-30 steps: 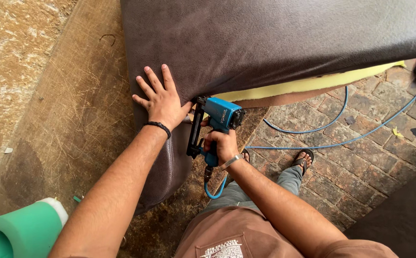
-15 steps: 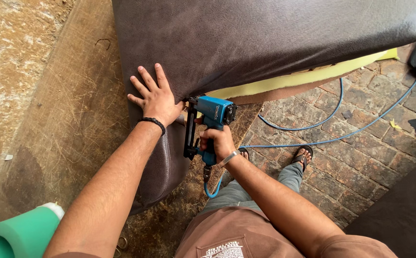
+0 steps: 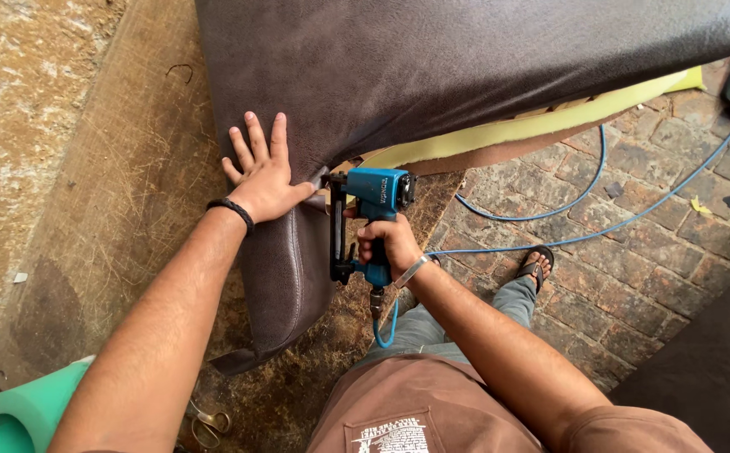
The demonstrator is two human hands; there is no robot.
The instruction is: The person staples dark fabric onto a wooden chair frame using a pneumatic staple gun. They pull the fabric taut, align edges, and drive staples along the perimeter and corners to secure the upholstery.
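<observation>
The right hand [image 3: 392, 243] is wrapping closed around the handle of a blue pneumatic staple gun [image 3: 365, 220], fingers curled fully about the grip, and is holding the tool upright with its black magazine facing the dark brown upholstered panel [image 3: 432, 67]. The gun's nose is sitting just beside the panel's lower corner, where the brown covering is folding down over the edge. The left hand [image 3: 263, 174] is lying flat and fully spread, gripping nothing, its palm and five fingers pressing on the covering just left of the staple gun; a black wristband [image 3: 232, 211] is circling that wrist.

Under the panel's edge a strip of yellow-green foam [image 3: 541, 124] is showing. One thin blue air hose [image 3: 566, 214] is running from the base of the gun and looping over the brick-paved floor [image 3: 659, 277] to the right of the panel. Left of the panel a coarse brown fibre mat [image 3: 122, 193] is lying along a rough wall. One roll of green foam [image 3: 25, 411] is sitting below the left forearm, well away from the gun. One sandalled foot [image 3: 535, 267] is resting on the bricks beside the hose.
</observation>
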